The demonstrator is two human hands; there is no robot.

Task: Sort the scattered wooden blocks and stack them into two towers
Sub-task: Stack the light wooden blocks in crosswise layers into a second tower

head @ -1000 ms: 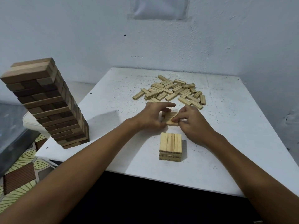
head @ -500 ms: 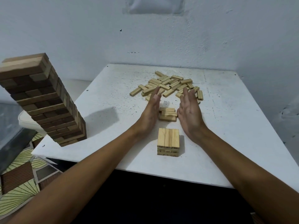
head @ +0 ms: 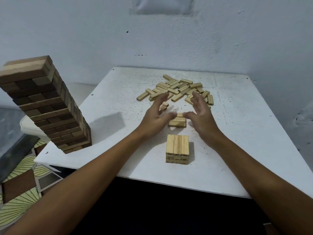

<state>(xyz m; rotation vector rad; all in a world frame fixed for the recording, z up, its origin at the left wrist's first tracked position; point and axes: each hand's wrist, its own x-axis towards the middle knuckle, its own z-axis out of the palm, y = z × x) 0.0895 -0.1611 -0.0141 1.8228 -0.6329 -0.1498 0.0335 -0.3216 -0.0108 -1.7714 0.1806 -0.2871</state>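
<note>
Two open hands frame the work: your left hand (head: 156,118) and right hand (head: 199,114) hang with fingers spread and loose, grasping nothing, thumbs pointing in toward the small set of blocks (head: 177,122) lying side by side between them. One stray block (head: 164,106) sits just past your left fingers. Nearer you stands the short light tower (head: 177,148), three blocks across its top. Beyond your fingertips lies the scattered pile (head: 179,89), and the tall dark tower (head: 45,106) rises at the left edge of the white table (head: 245,133).

These blocks look like light, stiff, smooth wood, so they should slide easily and shift at a nudge. Pinch the set across its long outer faces, pressing from both ends so the row stays together. Lower it crosswise onto the short tower gently; a bump could skew the layers.
</note>
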